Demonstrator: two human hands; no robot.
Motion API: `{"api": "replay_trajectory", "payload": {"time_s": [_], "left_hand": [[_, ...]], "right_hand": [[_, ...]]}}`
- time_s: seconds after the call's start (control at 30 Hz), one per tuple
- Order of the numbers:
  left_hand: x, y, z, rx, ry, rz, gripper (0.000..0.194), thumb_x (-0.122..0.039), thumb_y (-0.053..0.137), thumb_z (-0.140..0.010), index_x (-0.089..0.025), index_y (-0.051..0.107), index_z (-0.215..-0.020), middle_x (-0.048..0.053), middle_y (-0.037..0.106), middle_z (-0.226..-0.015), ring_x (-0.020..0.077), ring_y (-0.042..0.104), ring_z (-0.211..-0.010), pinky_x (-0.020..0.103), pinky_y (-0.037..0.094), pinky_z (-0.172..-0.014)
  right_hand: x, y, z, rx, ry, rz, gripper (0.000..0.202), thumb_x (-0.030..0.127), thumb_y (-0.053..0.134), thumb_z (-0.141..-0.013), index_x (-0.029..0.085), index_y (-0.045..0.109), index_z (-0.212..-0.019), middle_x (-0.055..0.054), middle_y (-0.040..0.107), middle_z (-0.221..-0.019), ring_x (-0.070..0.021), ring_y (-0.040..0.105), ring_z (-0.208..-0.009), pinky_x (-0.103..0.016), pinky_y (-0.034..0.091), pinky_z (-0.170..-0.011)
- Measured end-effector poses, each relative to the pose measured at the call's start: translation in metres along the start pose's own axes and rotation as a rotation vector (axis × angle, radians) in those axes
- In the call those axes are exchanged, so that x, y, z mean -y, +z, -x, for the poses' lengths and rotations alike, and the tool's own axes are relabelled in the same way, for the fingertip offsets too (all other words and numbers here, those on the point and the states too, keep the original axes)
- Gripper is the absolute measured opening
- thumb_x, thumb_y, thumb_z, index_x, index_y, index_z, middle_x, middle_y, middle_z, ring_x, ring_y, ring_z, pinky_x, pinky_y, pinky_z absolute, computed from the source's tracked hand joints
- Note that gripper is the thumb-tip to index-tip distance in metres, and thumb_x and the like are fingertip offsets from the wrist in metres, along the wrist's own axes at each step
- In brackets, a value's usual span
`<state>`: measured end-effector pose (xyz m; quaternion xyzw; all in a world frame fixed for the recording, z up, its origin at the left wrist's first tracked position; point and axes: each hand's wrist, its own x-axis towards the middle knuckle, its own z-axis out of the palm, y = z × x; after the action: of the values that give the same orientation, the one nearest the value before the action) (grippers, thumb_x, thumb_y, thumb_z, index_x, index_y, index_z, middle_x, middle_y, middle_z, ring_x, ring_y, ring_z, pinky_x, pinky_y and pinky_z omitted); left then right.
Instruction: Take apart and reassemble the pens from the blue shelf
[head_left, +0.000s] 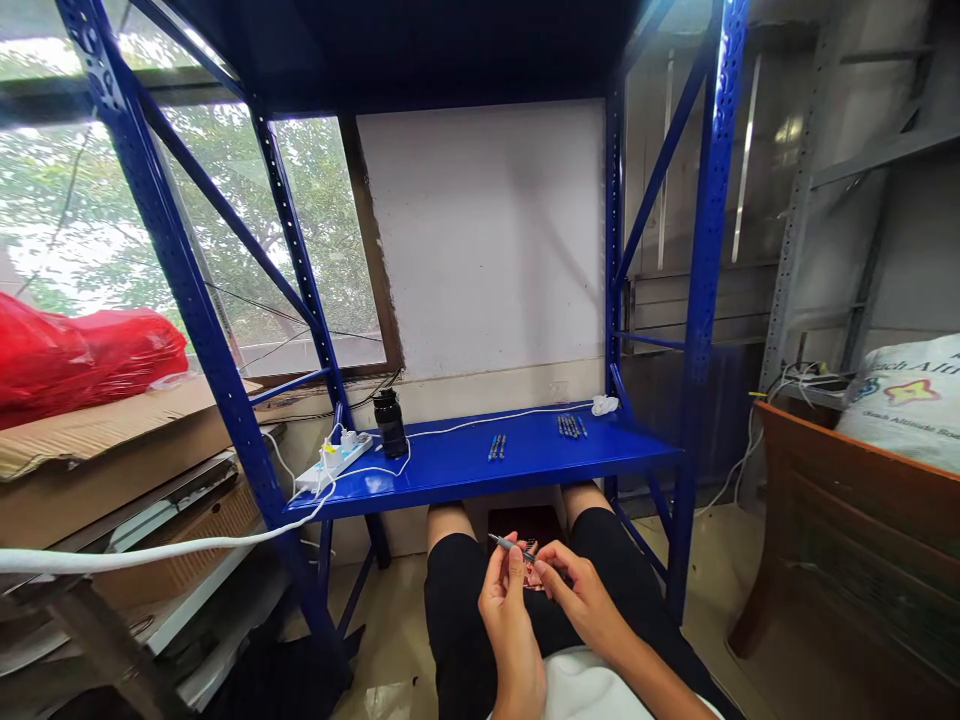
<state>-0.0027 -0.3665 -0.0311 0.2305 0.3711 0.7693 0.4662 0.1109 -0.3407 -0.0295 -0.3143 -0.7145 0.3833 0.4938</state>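
Holding the pen: the gray pen (510,544) is above the seated person's lap, slanting, its pointed end up and to the left.
Left hand (512,610): thumb and fingers pinch the pen's barrel.
Right hand (581,590): thumb and index finger come together at the pen's other end; whether they grip or only touch it, I cannot tell.
Lap: black shorts (459,590) and a white shirt (589,690); a pinkish item (533,576), too small to identify, shows between the hands.
Blue shelf (442,472): glossy metal, beyond the knees, with a small pen group (497,447) near the middle and a larger pen group (572,427) farther right.
Shelf's left end: black bottle (389,424) beside a white power strip (334,468) with cables.
Shelf's back right corner: crumpled white item (604,405).
Room, left: window (315,200), red-wrapped bundle (127,345) on cardboard (112,415).
Room, ahead: white wall (480,230).
Room, right: gray rack (787,260), printed white bag (911,400) and brown wooden furniture (847,520) on a pale, shiny floor (720,560).
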Motion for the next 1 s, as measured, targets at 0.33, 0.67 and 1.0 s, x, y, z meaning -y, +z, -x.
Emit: {"api": "replay_trajectory", "payload": {"time_s": [0.33,0.67,1.0], "left_hand": [[-0.0011,0.0019,0.0014,0.039,-0.014,-0.003,0.065,-0.061,0.087,-0.078,-0.016,0.078,-0.124,0.018,0.078,-0.120,0.0295,0.075,-0.105,0.034,0.061,-0.083],[0.0022,0.0018,0.0013,0.129,-0.007,-0.033,0.046,-0.055,0.086,-0.082,-0.015,0.078,-0.103,0.013,0.078,-0.105,0.0265,0.073,-0.099,0.031,0.057,-0.079],[0.0006,0.0015,0.0029,0.119,-0.079,0.052,0.046,-0.051,0.091,-0.077,-0.016,0.083,-0.105,0.013,0.079,-0.109,0.0274,0.072,-0.105,0.033,0.056,-0.090]], "right_hand": [[0.0004,0.0011,-0.0001,0.003,-0.009,-0.012,0.045,0.057,0.048,-0.110,0.021,0.063,-0.089,0.003,0.052,-0.070,-0.0139,0.045,-0.060,-0.027,0.040,-0.061],[0.0004,0.0008,0.0007,0.014,-0.007,-0.067,0.038,0.055,0.053,-0.109,0.021,0.067,-0.100,0.003,0.055,-0.074,-0.0146,0.049,-0.065,-0.027,0.038,-0.062],[-0.0033,0.0000,0.0000,0.064,-0.033,0.010,0.046,0.056,0.043,-0.112,0.020,0.064,-0.094,0.006,0.050,-0.064,-0.0129,0.043,-0.057,-0.027,0.032,-0.059]]}}
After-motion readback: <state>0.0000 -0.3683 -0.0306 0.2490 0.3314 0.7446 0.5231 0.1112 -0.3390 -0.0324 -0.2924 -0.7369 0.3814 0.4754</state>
